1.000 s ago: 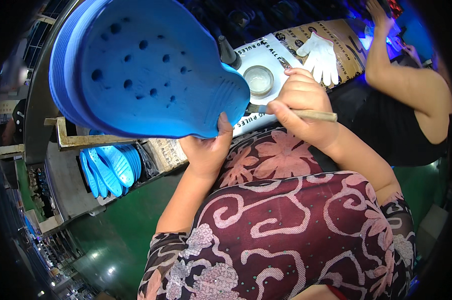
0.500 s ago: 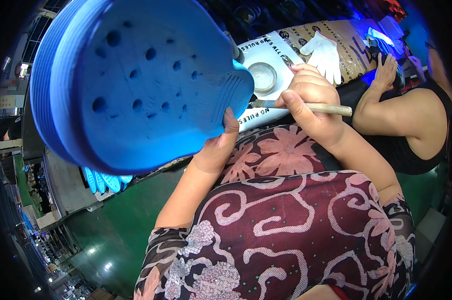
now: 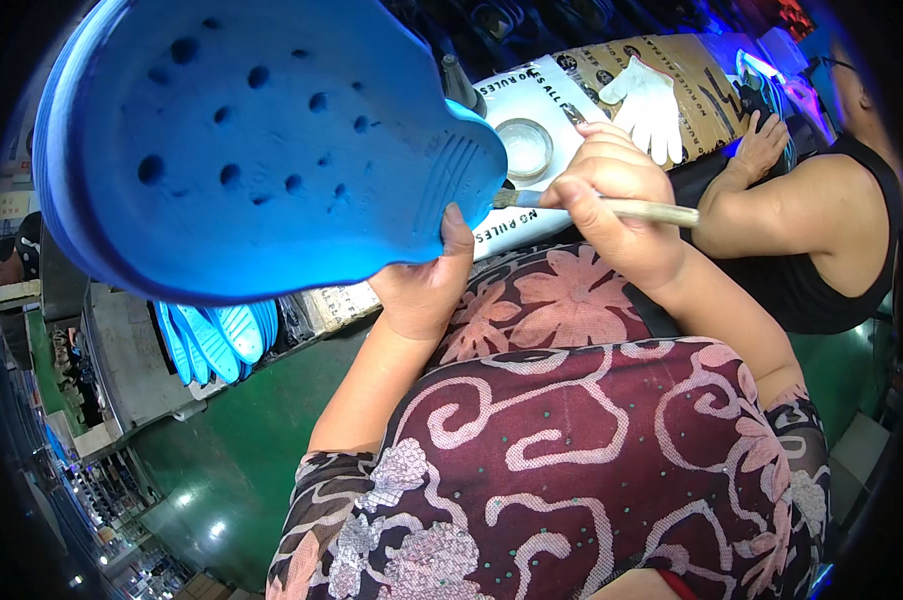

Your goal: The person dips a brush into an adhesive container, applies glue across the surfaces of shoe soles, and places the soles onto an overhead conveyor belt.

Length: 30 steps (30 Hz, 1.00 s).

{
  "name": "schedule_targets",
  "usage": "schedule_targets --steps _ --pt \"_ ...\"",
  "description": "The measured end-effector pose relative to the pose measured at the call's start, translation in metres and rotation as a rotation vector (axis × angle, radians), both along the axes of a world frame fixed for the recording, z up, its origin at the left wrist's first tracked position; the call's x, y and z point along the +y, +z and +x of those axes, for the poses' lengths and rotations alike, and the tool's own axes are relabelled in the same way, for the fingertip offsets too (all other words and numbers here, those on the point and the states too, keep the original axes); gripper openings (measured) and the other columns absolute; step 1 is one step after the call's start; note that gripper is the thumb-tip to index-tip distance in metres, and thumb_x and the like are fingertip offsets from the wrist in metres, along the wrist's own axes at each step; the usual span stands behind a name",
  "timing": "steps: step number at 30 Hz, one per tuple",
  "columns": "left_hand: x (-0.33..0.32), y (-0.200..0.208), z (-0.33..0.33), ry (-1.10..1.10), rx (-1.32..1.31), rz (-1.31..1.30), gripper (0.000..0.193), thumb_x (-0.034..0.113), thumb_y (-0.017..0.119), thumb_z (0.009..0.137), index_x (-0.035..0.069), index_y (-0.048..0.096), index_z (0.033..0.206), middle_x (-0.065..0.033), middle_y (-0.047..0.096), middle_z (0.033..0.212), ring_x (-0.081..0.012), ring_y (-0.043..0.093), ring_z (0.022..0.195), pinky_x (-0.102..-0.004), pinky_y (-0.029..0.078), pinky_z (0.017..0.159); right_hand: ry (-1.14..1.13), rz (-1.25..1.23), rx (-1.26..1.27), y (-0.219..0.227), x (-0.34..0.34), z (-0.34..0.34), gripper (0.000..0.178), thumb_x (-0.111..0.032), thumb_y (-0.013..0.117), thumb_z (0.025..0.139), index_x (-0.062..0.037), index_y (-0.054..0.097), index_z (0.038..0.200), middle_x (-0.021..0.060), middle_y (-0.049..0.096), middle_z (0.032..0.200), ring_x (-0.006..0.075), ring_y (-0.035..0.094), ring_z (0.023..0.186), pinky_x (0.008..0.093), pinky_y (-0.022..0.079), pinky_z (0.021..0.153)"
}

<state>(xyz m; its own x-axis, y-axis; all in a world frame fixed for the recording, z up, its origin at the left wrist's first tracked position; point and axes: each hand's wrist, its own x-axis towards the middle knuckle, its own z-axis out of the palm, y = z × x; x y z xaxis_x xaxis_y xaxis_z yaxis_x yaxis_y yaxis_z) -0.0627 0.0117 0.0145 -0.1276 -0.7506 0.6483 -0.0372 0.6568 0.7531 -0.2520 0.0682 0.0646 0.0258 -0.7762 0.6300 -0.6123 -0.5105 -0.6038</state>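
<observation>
A large blue foam clog upper [image 3: 271,130], dotted with round holes and ridged along its edge, fills the upper left. My left hand [image 3: 426,280] grips its narrow grooved end, thumb on the face and fingers hidden behind. My right hand [image 3: 621,195] is closed around a wooden-handled brush [image 3: 651,211]. The brush's bristles are at the edge of the clog upper's narrow end, close to my left thumb; whether they touch is hard to tell. A small dark tip shows above my right fingers; I cannot make out what it belongs to. Beyond the brush sits a round glass dish [image 3: 548,150].
The dish rests on a white printed sheet [image 3: 511,232]. A white glove [image 3: 649,110] lies on brown wrapping [image 3: 706,85] behind my right hand. A grey bottle [image 3: 459,85] stands beside the clog upper. Blue shoe pieces [image 3: 216,340] are piled left. A co-worker's arm [image 3: 781,210] is at right.
The clog upper has shifted left and up and tilted, uncovering more of the blue pieces below it. The brush has moved slightly, staying near its edge. The co-worker's arm has shifted a little.
</observation>
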Motion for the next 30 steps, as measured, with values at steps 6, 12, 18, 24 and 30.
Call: schedule_targets --steps 6,12,18,24,30 --pt "0.002 -0.003 0.007 0.012 0.004 0.057 0.028 0.001 0.066 0.08 -0.005 0.054 0.104 -0.0132 0.062 0.095 -0.0183 0.061 0.083 -0.0287 0.048 0.076 -0.05 0.041 -0.006 -0.003 0.005 -0.007 0.019 -0.013 0.062 0.081 -0.0066 0.063 0.064 0.004 0.054 0.058 0.0227 0.05 0.058 0.0347 0.039 0.071" --pt "0.004 0.001 0.004 -0.004 -0.013 0.068 0.029 0.002 0.067 0.078 -0.004 0.054 0.103 -0.0137 0.062 0.094 -0.0193 0.061 0.082 -0.0293 0.048 0.075 0.016 0.036 0.083 0.004 0.003 -0.002 0.017 -0.015 0.064 0.081 -0.0073 0.064 0.066 0.0026 0.055 0.059 0.0216 0.05 0.059 0.0346 0.038 0.071" --pt "0.0 0.0 0.008 -0.009 -0.064 0.038 0.028 0.0 0.066 0.078 -0.004 0.054 0.103 -0.0138 0.062 0.094 -0.0192 0.061 0.082 -0.03 0.048 0.075 -0.013 0.043 0.097 0.0 0.004 -0.014 0.019 -0.015 0.063 0.081 -0.0065 0.061 0.064 0.0031 0.053 0.058 0.0214 0.049 0.059 0.0332 0.036 0.067" --pt "0.003 0.045 0.012 -0.107 -0.072 0.382 0.035 0.001 0.062 0.083 -0.004 0.05 0.115 -0.0093 0.058 0.105 -0.0153 0.056 0.093 -0.0297 0.045 0.085 -0.176 0.046 0.011 0.0 0.017 -0.038 0.02 -0.011 0.061 0.082 -0.0049 0.061 0.062 0.0072 0.057 0.061 0.0233 0.05 0.06 0.0332 0.039 0.063" --pt "0.014 0.121 0.011 -0.583 0.137 0.691 0.068 0.014 0.067 0.075 -0.011 0.035 0.129 -0.0196 0.053 0.121 -0.027 0.056 0.108 -0.0379 0.044 0.094 -0.246 -0.091 0.001 -0.016 0.032 -0.061 0.019 -0.007 0.065 0.078 -0.0056 0.061 0.06 0.0073 0.056 0.06 0.0257 0.052 0.059 0.0365 0.04 0.056"
